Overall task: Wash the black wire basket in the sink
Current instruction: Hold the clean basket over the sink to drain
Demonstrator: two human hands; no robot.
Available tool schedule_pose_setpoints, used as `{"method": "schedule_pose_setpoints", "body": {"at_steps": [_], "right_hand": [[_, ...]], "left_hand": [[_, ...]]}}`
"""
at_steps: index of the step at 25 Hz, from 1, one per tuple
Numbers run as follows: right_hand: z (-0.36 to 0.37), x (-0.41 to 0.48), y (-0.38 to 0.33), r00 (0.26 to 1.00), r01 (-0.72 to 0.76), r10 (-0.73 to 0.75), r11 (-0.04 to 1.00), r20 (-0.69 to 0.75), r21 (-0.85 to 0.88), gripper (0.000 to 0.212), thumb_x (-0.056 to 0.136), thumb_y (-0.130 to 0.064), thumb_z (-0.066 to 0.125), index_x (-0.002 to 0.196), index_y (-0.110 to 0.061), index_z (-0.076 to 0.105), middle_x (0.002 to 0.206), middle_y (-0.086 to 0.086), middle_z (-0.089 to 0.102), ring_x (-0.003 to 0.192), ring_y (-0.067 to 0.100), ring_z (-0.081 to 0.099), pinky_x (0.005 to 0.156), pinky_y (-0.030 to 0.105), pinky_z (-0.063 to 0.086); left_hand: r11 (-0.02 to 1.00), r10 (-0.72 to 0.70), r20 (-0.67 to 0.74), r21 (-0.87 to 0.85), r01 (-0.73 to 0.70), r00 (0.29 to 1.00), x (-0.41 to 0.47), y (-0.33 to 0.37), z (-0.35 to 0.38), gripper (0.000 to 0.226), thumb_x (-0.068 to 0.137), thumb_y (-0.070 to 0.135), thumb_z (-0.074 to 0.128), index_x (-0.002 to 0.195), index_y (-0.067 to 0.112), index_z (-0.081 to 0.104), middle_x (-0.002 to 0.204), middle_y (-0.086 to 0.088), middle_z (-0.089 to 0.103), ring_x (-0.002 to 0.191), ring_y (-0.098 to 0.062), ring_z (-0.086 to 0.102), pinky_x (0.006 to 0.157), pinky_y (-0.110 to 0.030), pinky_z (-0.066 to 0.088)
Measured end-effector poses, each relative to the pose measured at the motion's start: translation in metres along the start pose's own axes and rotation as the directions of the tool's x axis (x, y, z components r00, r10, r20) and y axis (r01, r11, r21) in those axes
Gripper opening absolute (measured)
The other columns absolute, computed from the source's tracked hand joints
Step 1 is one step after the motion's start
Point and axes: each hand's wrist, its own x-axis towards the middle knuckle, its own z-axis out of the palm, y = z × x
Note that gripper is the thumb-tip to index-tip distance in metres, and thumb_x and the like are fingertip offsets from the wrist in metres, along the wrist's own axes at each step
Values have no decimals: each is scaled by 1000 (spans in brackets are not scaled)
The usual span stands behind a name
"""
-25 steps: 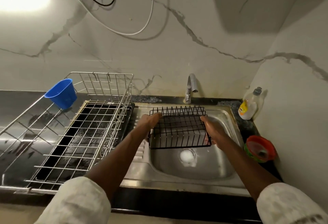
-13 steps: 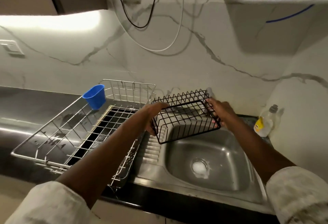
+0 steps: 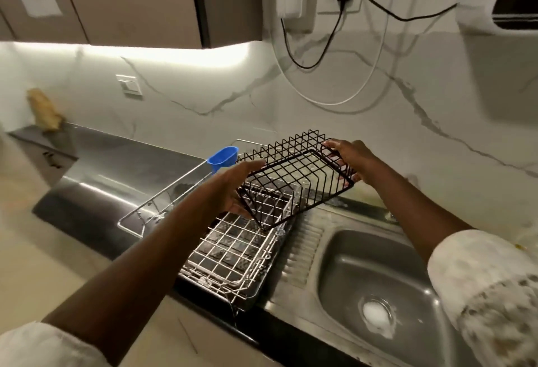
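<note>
The black wire basket [image 3: 294, 180] is held tilted in the air, above the far end of the steel dish rack [image 3: 233, 247] and left of the sink. My left hand [image 3: 235, 183] grips its near left edge, fingers curled under the frame. My right hand [image 3: 350, 160] grips its far right edge. The steel sink [image 3: 343, 253] lies at the lower right, with white foam over its drain [image 3: 375, 312].
A blue plastic cup [image 3: 222, 158] hangs on the rack's far rim. The ribbed drainboard [image 3: 302, 250] lies between rack and sink. Black and white cables [image 3: 314, 55] hang on the marble wall. A brown object [image 3: 43, 112] stands at the far left of the counter.
Both hands lifted the basket out of the sink and carried it left, over the dish rack. My view swung up and to the left.
</note>
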Motion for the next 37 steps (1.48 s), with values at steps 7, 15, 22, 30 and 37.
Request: {"method": "schedule_pose_setpoints", "body": {"at_steps": [7,15,22,30,37], "right_hand": [[93,69,-40,972,75,-69,997,226,-20,55,65,-62,72,101,-20,75,104,13,72,73,36,70,74,61,56],[189,154,-18,872,150,-53,975,487,-163,28,93,-47,62,96,-21,70,98,5,67,82,22,60,70,31,46],[240,213,39,754,275,74,867,653,-416,36,98,-44,55,105,-9,56,104,9,57,91,23,57,82,37,51],[255,222,52,768,303,103,812,632,-499,41,100,-40,50,122,-6,55,126,17,58,110,28,59,101,47,50],[261,222,55,787,294,103,804,609,-516,50,104,-38,48,134,3,51,138,21,54,123,33,54,104,42,45]], "left_hand": [[995,-71,-171,-79,58,983,29,-9,-61,92,76,59,78,148,16,40,151,-35,32,118,-60,50,67,-59,60],[962,-212,-261,-227,154,942,74,-40,-65,76,92,41,69,153,20,30,163,-19,12,142,-54,23,88,-70,50],[913,-375,-263,-271,305,889,117,-76,-50,65,97,35,60,151,13,31,160,-24,18,139,-51,30,102,-70,40],[889,-419,-268,-315,332,868,150,-92,-46,69,98,31,58,156,15,23,164,-22,10,144,-50,22,103,-72,38],[881,-454,-291,-287,376,842,168,-94,-49,62,99,26,58,152,12,30,162,-24,15,140,-51,29,101,-69,42]]}}
